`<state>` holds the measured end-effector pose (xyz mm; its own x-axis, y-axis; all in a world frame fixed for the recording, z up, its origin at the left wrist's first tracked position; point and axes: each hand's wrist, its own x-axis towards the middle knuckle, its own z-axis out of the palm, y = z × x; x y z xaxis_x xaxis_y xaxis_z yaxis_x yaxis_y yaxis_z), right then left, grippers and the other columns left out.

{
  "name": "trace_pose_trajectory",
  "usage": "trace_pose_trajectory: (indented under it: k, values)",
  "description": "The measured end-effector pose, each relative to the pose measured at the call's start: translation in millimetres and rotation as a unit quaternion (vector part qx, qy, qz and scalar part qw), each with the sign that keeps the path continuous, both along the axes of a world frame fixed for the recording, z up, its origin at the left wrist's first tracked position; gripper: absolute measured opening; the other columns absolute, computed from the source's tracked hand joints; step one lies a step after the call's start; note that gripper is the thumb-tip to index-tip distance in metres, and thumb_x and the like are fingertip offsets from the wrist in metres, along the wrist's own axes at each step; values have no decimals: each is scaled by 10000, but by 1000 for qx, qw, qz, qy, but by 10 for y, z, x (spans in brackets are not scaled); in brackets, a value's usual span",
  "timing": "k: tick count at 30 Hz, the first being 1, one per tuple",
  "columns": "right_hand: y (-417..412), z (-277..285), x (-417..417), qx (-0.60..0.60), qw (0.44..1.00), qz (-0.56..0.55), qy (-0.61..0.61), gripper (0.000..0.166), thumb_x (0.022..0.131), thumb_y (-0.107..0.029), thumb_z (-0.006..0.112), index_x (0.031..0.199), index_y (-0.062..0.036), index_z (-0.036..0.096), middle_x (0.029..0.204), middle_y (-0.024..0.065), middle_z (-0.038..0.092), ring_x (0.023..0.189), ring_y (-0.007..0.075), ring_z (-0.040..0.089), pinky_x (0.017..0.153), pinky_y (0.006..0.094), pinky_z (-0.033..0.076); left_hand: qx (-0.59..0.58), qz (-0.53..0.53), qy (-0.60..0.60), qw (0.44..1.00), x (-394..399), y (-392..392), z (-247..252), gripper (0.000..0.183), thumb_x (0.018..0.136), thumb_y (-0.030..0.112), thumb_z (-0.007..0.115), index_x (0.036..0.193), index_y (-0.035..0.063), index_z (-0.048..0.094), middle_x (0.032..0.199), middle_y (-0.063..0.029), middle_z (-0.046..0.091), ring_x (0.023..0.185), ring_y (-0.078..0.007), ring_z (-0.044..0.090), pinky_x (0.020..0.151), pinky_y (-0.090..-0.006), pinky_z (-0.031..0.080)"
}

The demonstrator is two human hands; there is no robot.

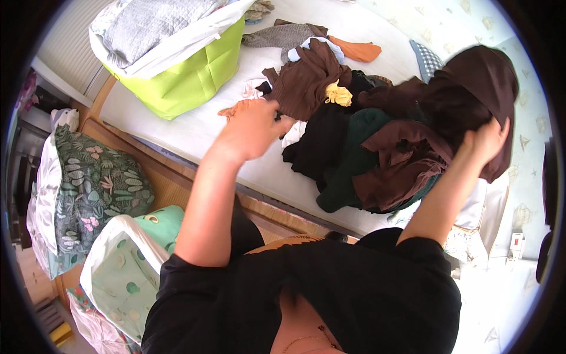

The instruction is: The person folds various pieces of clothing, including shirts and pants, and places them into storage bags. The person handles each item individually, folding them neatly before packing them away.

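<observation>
My right hand [484, 140] is shut on a dark brown garment [479, 84], which is raised at the right and bunches over the clothes pile. My left hand [252, 128], slightly blurred, hovers at the pile's left side with thumb and fingers apart. Behind it a small orange cloth [230, 110] partly shows. Near its fingertips lie a ribbed brown garment [305, 88] and a white cloth [294, 134]. Between my hands are a black garment [318, 141], a dark green garment [358, 150], a reddish-brown garment [398, 163] and a yellow scrunchie-like cloth [339, 94].
The pile rests on a white-covered bed [177, 137]. A lime-green fabric bin [190, 84] holding grey quilted fabric [154, 26] stands at the upper left. Below the bed are a dark leaf-patterned bag [101, 177] and an open mint bag [128, 270]. A checked cushion [426, 59] lies by the wall.
</observation>
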<state>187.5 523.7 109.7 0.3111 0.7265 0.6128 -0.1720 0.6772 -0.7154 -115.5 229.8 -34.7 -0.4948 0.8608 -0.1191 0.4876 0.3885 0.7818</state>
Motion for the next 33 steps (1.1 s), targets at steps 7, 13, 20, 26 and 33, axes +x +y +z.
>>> trace_pose_trajectory:
  k: [7,13,20,26,33]
  values:
    - [-1096,-617,-1413,-105,948,294,-62,532,758,64,568,1278,-31,511,1004,73,622,723,109,565,648,255,498,254,68,-444,857,535,47,-30,868,919,592,523,1540,117,143,1361,-186,461,1180,-293,564,872,-407,507]
    - [-2245,-1825,-2003,-125,836,479,-236,413,849,-19,653,1246,-21,537,907,18,616,750,69,530,675,222,450,334,227,-551,731,-50,-41,-236,480,958,291,561,1316,-17,476,1281,-183,552,1133,-302,584,889,-419,531]
    - [-2248,-2439,-1617,-20,720,538,-439,202,861,-88,631,1057,-49,657,930,111,670,815,224,645,717,311,511,415,384,-525,636,-513,70,-387,277,881,7,494,1138,-73,560,1118,-165,635,964,-290,651,827,-374,557]
    - [-949,-2863,-1640,-5,854,246,-459,146,782,-97,674,915,-46,705,908,153,686,930,329,629,833,400,500,467,337,-509,639,-454,28,-154,313,791,21,535,1088,-60,589,1074,-146,651,957,-289,644,859,-414,542]
    - [235,-3534,-2047,-222,784,23,-579,785,734,-408,771,1380,-128,424,1223,210,592,1161,386,550,975,477,446,259,182,-468,825,-344,-122,-3,364,647,64,580,989,-44,635,949,-146,670,825,-294,651,809,-371,551]
